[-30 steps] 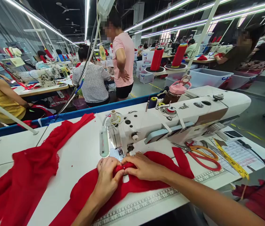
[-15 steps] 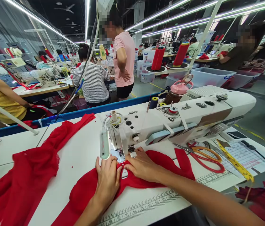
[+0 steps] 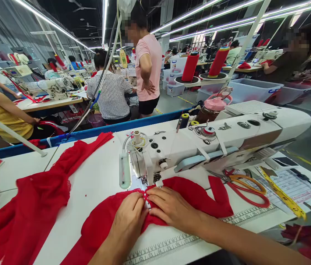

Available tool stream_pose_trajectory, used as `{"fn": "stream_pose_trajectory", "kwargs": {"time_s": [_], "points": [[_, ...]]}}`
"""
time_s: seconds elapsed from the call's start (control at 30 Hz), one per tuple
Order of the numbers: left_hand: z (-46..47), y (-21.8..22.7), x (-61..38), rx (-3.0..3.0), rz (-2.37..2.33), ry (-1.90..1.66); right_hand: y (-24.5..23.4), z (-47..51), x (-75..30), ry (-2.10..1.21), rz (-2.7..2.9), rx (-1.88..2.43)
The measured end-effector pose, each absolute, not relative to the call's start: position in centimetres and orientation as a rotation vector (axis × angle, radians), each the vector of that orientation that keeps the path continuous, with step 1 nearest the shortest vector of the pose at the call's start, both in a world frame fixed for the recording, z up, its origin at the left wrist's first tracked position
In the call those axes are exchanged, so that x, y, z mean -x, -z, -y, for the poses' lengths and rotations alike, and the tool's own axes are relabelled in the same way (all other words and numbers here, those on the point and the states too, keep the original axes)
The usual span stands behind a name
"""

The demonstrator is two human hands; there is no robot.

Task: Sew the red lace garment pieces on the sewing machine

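A red fabric piece lies on the white table in front of the white sewing machine. My left hand presses on the fabric with its fingers curled and pinching the cloth just below the needle area. My right hand lies on the same fabric to the right, fingertips meeting the left hand's at a small gap in the cloth. Both hands sit right under the machine's presser foot.
A heap of red fabric covers the table's left. Red-and-orange scissors and a yellow tape measure lie on the right. Red thread cones stand behind. Other people sit and stand at benches beyond the blue table edge.
My hands have slid the fabric a little toward the needle and then settled just below it. My view has shifted slightly, so the machine sits further right.
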State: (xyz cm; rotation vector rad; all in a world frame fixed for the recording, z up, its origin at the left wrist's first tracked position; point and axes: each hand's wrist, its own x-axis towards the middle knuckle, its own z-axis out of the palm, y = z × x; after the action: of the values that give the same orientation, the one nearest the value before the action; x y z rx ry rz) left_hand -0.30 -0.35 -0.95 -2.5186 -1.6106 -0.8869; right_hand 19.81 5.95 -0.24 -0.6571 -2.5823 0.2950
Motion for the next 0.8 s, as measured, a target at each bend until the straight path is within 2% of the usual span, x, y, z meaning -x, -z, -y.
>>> {"fn": "stream_pose_trajectory", "kwargs": {"time_s": [0.3, 0.8], "points": [[1.2, 2.9, 2.0, 2.481, 1.502, 0.853, 0.6, -6.1, -20.7, -0.462, 2.564, 0.76], [1.1, 2.7, 2.3, 2.436, 1.521, 0.73, 0.5, -6.3, -21.0, -0.609, 2.621, 0.829]]}}
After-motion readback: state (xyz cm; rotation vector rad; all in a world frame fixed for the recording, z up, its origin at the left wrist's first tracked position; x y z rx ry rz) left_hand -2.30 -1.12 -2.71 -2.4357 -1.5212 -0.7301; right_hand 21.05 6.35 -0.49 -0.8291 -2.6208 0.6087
